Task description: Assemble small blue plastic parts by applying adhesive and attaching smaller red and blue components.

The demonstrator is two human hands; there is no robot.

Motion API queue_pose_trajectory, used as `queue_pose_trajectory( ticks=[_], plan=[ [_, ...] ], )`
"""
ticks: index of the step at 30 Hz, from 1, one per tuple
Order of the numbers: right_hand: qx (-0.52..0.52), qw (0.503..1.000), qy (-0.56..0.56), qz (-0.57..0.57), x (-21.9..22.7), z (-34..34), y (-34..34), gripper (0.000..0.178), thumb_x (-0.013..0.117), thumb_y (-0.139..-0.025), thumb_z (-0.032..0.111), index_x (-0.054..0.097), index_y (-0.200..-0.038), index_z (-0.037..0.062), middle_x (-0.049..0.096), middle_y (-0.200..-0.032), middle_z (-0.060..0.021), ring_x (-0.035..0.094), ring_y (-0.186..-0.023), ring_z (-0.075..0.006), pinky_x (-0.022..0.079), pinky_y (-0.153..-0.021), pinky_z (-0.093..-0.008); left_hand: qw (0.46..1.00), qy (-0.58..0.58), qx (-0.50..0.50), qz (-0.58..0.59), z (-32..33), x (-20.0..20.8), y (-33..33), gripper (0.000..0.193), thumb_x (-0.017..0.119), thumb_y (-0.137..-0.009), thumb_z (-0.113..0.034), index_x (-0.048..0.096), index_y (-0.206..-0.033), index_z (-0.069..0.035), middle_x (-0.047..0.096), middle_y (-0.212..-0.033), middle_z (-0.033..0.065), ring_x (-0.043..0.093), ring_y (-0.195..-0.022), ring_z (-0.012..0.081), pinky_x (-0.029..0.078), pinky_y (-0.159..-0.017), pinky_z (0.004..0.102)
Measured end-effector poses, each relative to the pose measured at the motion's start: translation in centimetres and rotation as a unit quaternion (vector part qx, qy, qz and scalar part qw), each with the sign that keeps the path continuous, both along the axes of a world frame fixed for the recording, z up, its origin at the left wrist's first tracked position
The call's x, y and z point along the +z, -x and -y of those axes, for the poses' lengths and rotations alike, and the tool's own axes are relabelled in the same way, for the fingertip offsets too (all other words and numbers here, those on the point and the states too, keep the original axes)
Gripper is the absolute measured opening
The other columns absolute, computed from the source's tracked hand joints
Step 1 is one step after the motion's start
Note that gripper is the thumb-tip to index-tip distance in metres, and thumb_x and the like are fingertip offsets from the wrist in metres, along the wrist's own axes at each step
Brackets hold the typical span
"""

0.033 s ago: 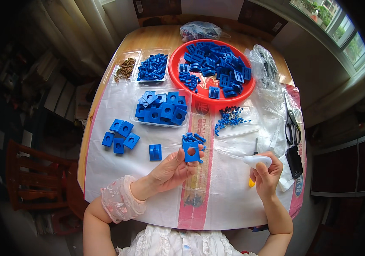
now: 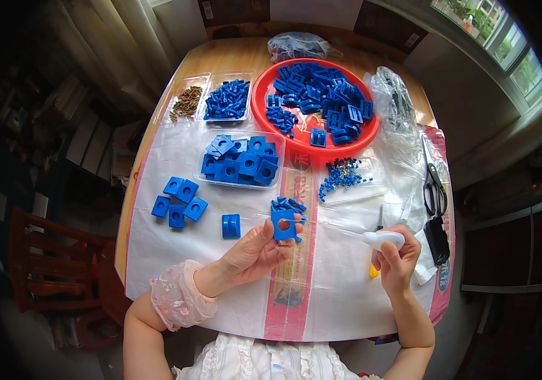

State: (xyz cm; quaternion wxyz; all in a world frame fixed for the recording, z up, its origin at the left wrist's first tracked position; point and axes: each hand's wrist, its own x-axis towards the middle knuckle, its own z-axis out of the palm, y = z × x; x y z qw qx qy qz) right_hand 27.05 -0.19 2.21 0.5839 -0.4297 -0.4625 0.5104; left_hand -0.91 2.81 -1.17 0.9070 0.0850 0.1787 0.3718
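Observation:
Between the thumb and fingers of my left hand (image 2: 253, 252), a blue square plastic piece with a round hole (image 2: 284, 234) is held up over the table. My right hand (image 2: 399, 256) grips a small white squeeze bottle (image 2: 385, 239), its thin nozzle pointing left, apart from the blue piece. Just beyond the held piece lies a little heap of small blue plastic parts (image 2: 289, 205). To the left of my left hand, one blue block (image 2: 231, 226) rests alone. Farther left sits a group of several blue holed squares (image 2: 177, 215).
A red basin (image 2: 258, 106) of blue parts stands at the back. Left of it are clear boxes of blue holed squares (image 2: 249, 163), small blue parts (image 2: 226, 100) and brass-coloured pieces (image 2: 186, 102). Tiny beads (image 2: 341, 177), a yellow-handled tool (image 2: 373, 272) and scissors (image 2: 436, 191) lie right.

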Motion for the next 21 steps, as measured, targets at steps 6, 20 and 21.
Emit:
queue_pose_trajectory(
  ticks=[6, 20, 21],
  plan=[
    [0.004, 1.0, -0.024, 0.018, -0.08, 0.03, 0.15, 0.028, 0.07, -0.084, 0.024, 0.061, -0.087, -0.0025, 0.054, -0.059, -0.002, 0.041, -0.042, -0.0031, 0.031, -0.037, -0.0185, 0.999, 0.002, 0.015, 0.029, -0.02, 0.04, 0.08, 0.056, 0.065, -0.083, -0.039, 0.048, -0.128, -0.01, 0.057, -0.116, 0.0033, 0.05, -0.09, 0.0086, 0.046, -0.075, 0.0203],
    [0.01, 0.999, -0.024, 0.039, -0.36, 0.11, 0.04, 0.025, 0.069, -0.083, 0.019, 0.061, -0.084, -0.004, 0.052, -0.055, -0.0016, 0.041, -0.041, -0.0036, 0.031, -0.038, -0.0188, 0.999, 0.011, 0.026, 0.044, -0.13, -0.14, 0.06, 0.056, 0.066, -0.084, -0.032, 0.044, -0.128, -0.006, 0.055, -0.118, 0.0068, 0.054, -0.094, 0.0087, 0.049, -0.077, 0.0197],
    [0.009, 0.999, -0.024, 0.043, -0.35, 0.09, 0.03, 0.025, 0.069, -0.083, 0.02, 0.061, -0.084, -0.0039, 0.052, -0.055, -0.0016, 0.042, -0.041, -0.0036, 0.031, -0.038, -0.0187, 0.998, 0.011, 0.028, 0.047, -0.13, -0.14, 0.05, 0.058, 0.066, -0.084, -0.031, 0.043, -0.129, -0.004, 0.054, -0.119, 0.0076, 0.054, -0.093, 0.0082, 0.05, -0.077, 0.0193]
  ],
)
